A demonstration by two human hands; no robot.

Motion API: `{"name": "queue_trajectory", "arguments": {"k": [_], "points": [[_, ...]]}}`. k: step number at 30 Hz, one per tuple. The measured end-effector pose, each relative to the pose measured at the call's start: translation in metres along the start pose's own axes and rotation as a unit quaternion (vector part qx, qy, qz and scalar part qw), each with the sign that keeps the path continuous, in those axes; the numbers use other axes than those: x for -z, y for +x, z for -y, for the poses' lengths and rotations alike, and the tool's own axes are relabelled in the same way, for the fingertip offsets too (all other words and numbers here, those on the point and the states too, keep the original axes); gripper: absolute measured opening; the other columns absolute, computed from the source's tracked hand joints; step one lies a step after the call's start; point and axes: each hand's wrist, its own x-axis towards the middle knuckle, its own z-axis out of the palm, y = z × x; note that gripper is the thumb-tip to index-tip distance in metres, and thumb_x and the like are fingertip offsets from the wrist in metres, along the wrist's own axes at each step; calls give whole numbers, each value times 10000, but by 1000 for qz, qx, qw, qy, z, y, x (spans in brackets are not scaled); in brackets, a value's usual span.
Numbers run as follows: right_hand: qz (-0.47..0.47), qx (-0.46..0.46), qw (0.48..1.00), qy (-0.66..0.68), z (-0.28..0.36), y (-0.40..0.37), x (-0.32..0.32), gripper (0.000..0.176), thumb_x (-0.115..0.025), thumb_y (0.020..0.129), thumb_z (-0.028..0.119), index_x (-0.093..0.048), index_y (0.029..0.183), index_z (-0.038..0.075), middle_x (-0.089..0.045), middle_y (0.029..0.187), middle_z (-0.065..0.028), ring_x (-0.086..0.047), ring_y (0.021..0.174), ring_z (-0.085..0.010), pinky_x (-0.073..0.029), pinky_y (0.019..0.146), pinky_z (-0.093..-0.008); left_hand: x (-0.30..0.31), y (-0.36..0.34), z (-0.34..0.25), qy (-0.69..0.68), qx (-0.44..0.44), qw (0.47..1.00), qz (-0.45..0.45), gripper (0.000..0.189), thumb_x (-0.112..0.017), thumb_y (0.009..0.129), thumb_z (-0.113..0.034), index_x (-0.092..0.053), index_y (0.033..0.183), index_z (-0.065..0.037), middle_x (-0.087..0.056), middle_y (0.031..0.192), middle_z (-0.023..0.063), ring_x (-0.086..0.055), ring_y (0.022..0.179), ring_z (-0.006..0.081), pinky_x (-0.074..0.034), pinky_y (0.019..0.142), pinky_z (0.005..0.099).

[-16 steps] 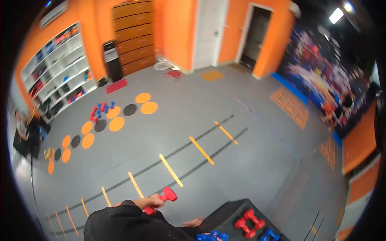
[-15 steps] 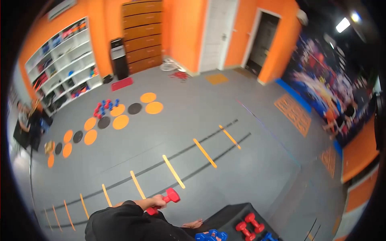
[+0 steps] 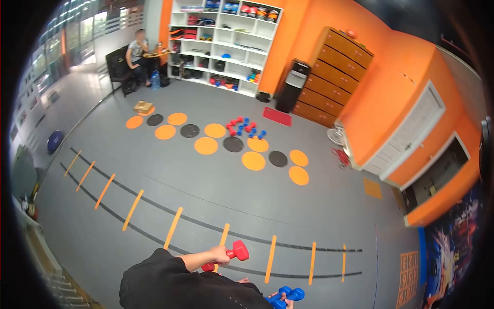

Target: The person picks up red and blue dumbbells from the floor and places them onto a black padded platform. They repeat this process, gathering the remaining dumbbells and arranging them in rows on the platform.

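My left hand [image 3: 219, 255] reaches out from a black sleeve [image 3: 170, 280] and is wrapped round the handle of a red dumbbell [image 3: 238, 251]. One red end shows beyond the fist, and the other lies partly hidden under the wrist. At the bottom edge my right hand [image 3: 290, 304] is closed on blue dumbbells [image 3: 295, 293], apparently a pair held together. Part of that hand is cut off by the frame. Between the hands a bare foot [image 3: 243, 280] peeks out past the dark clothing.
A floor ladder with orange rungs [image 3: 271, 259] runs across in front of me. Beyond it lie orange and black floor discs [image 3: 206, 146] and several red and blue dumbbells [image 3: 241, 126]. A person [image 3: 138, 54] sits near white shelves [image 3: 230, 38]. A blue ball [image 3: 54, 141] rests far left.
My view has swung left, bringing the seated person and the shelves further in. The black box with red dumbbells has left the frame. The red dumbbell stays in my left hand.
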Motion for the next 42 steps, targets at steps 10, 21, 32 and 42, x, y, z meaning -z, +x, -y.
{"name": "queue_trajectory", "arguments": {"k": [10,21,32,42], "points": [[-159,-62,976,-138,27,264,-64,356,-628,714,349,-601,978,111,-628,984,-180,-599,942,-343,-466,871,-487,123,58,18,-396,42,913,-96,127,-550,565,47,-524,675,-12,-514,550,85,-515,446,183,-404,421,320],[-170,-165,946,-220,58,528,-120,304,-620,621,316,-579,843,112,-603,923,-220,-590,929,-400,-455,906,-527,248,153,-48,-482,82,856,-169,160,-550,586,105,-538,702,-5,-542,619,96,-544,491,205,-436,450,320],[-246,-136,941,-185,37,751,-186,234,-625,660,239,-600,843,95,-619,909,-185,-611,916,-363,-476,909,-505,438,334,-55,-565,88,813,-108,178,-539,592,102,-548,753,26,-556,648,124,-562,499,239,-472,471,348],[-253,-17,958,-134,3,933,-253,215,-631,693,225,-568,858,103,-609,885,-168,-614,883,-346,-497,852,-491,639,509,-92,-428,154,891,2,203,-532,604,97,-523,776,-9,-541,668,111,-563,501,236,-489,478,362]]}}
